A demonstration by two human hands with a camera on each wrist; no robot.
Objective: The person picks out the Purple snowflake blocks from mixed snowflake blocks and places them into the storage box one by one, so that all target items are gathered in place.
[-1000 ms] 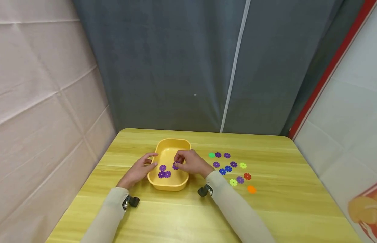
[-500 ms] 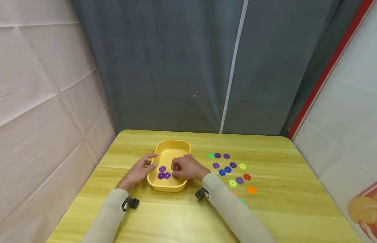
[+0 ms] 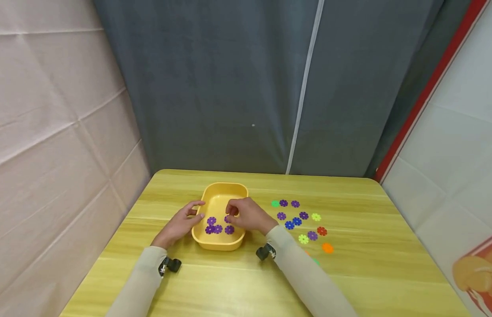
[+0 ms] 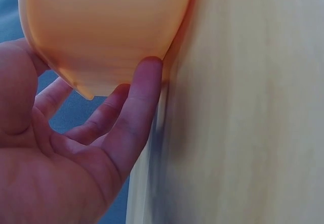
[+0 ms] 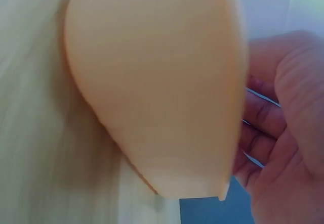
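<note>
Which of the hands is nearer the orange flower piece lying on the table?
Right. The right hand is over the yellow tray, on the side facing the orange flower piece; the left hand touches the tray's far outer side.

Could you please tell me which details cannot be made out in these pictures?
- Head view: right hand covers part of the yellow tray, hiding whether it pinches a purple piece.
- Wrist views: tray wall blocks its contents.
- Head view: pieces near the right sleeve are half hidden.
</note>
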